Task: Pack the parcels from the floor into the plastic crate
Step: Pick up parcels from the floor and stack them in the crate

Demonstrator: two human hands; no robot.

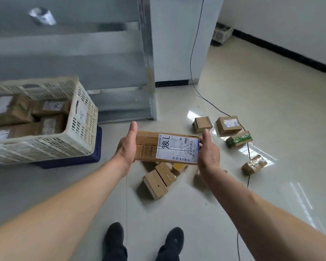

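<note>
A flat cardboard parcel [149,147] with a white shipping label is held in the air between both hands. My left hand [126,147] grips its left end, thumb up. My right hand [208,153] grips its right end. The white plastic crate [79,127] stands at the left on a dark blue crate [96,153] and holds several brown parcels [11,112]. Several small parcels lie on the floor: a cluster below the held parcel [155,185] and others to the right [228,125], one with green tape [238,139], one taped shiny [254,164].
A metal shelving unit [149,72] stands behind the crate. A thin black cable [215,108] runs across the tiled floor among the right-hand parcels. My two dark shoes [143,242] are at the bottom. A white wall with black skirting [282,49] lies at the right.
</note>
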